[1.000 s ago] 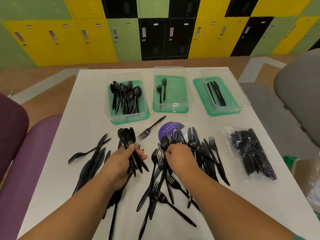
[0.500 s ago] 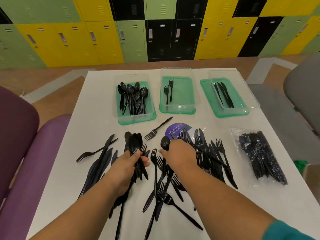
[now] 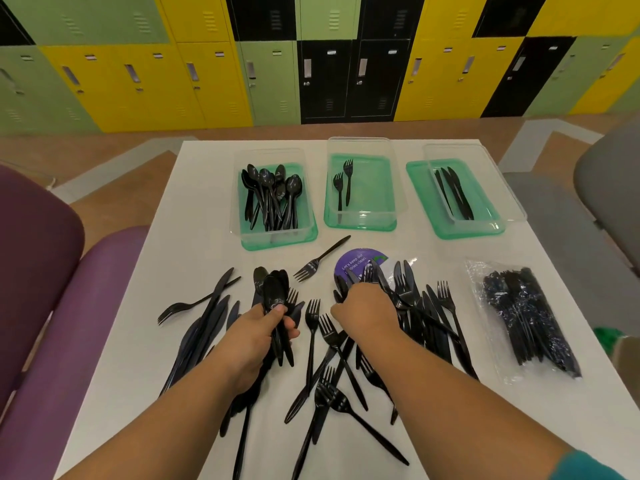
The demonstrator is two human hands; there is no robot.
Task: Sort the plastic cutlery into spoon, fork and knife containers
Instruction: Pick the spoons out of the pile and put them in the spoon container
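Gripping a bundle of black spoons (image 3: pixel 273 297) by the handles, thumb pressed across them, the left hand (image 3: pixel 256 336) holds them bowls-up just above the white desk (image 3: pixel 194 209). The right hand (image 3: pixel 367 311) lies knuckles-up on the loose heap of forks and knives (image 3: pixel 420 317), fingers curled down into it; whether it has hold of a piece cannot be told. Along the far edge stand three clear containers on green lids: the spoon container (image 3: pixel 277 242) at left is well stocked, the fork container (image 3: pixel 372 188) in the middle has two forks, and the knife container (image 3: pixel 420 188) at right has a few knives. A single fork (image 3: pixel 320 259) lies apart, between the heap and the containers. A sealed bag of cutlery (image 3: pixel 523 317) sits at the right.
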